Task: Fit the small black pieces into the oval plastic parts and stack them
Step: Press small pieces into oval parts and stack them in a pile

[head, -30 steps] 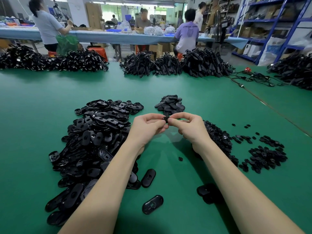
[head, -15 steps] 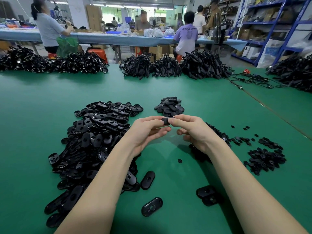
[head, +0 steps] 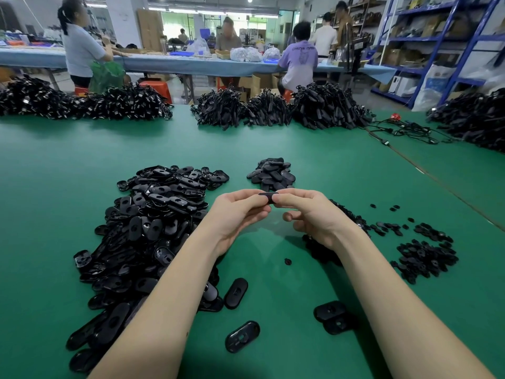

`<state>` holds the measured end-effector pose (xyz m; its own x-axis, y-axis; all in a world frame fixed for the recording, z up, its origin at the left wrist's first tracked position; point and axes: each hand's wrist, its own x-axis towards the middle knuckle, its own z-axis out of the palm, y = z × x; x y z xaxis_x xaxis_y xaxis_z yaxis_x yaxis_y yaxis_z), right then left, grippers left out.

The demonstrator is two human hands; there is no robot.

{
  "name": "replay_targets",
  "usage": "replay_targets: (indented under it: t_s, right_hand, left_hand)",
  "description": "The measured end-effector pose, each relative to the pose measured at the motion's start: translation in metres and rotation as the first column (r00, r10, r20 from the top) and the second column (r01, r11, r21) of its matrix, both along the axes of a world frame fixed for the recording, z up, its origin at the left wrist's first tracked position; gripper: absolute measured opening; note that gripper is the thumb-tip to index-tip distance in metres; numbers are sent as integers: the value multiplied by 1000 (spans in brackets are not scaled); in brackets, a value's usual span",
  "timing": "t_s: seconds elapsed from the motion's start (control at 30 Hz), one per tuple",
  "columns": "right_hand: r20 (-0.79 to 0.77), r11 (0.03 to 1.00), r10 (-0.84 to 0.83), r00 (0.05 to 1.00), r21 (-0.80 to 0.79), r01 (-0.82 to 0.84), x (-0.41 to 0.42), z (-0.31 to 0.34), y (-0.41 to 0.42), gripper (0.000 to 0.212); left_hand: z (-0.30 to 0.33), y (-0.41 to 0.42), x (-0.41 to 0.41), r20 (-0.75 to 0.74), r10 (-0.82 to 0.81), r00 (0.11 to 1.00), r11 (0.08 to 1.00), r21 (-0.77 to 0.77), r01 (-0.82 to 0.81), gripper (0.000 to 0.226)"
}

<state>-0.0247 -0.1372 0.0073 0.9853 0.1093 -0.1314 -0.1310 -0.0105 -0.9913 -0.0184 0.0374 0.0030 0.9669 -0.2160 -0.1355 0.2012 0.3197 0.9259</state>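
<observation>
Both hands have eased slightly apart at the wrists since a second ago, though the pinch between them stays where it was, above the green counter [head: 68,187].

Only the head view is given. The left hand [head: 237,214] and the right hand [head: 314,214] meet fingertip to fingertip, fingers of both clamped on one black oval plastic part [head: 266,197], which lies level between them with only its upper face and near edge showing. Holding it from both ends probably steadies it so the thumbs can press an insert home; whether a small black piece already sits in it cannot be told, since the fingers cover most of it.

Just beyond the fingers sits a small stack of finished ovals [head: 272,173], placed where a short reach forward drops the next one on. Left of the fingers, beside the left forearm, sprawls the big heap of loose oval shells [head: 142,228], within easy reach of the left hand. Right of the fingers and partly behind the right wrist lies the scatter of small black pieces [head: 426,255], handy to the right hand. One stray small piece [head: 287,261] rests on the counter beneath the hands, and a few single ovals [head: 242,336] lie nearer the body.
</observation>
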Motion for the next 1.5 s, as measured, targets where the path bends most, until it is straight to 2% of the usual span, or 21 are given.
replay_targets:
  t_s: [0.13,0.6,0.93,1.2,1.3,1.4,1.5]
  right_hand:
    - [105,986,-74,992,-139,88,2,1,2,14]
    - [165,989,-90,982,-100,107,3,-12,4,25]
    - [181,990,-110,977,-66,123,4,-19,6,26]
    - [201,988,-101,974,-97,122,4,-19,6,24]
    - [240,985,-95,966,-116,125,3,-18,7,22]
    - [271,991,-109,956,-51,127,4,-15,4,17]
    - [224,989,-149,963,32,146,4,-15,3,9]
  left_hand:
    - [-1,-2,0,9,30,1000,999,31,-30,9]
    - [-6,-7,0,57,25,998,986,165,-34,11]
    - [-11,-13,0,71,77,994,965,245,-92,13]
    - [-11,-14,1,79,89,993,946,304,-109,12]
    - [-11,-12,1,93,89,992,953,282,-112,12]
    - [-9,-8,1,157,66,985,970,222,-101,11]
    - [-8,-4,3,307,20,952,933,337,-128,19]
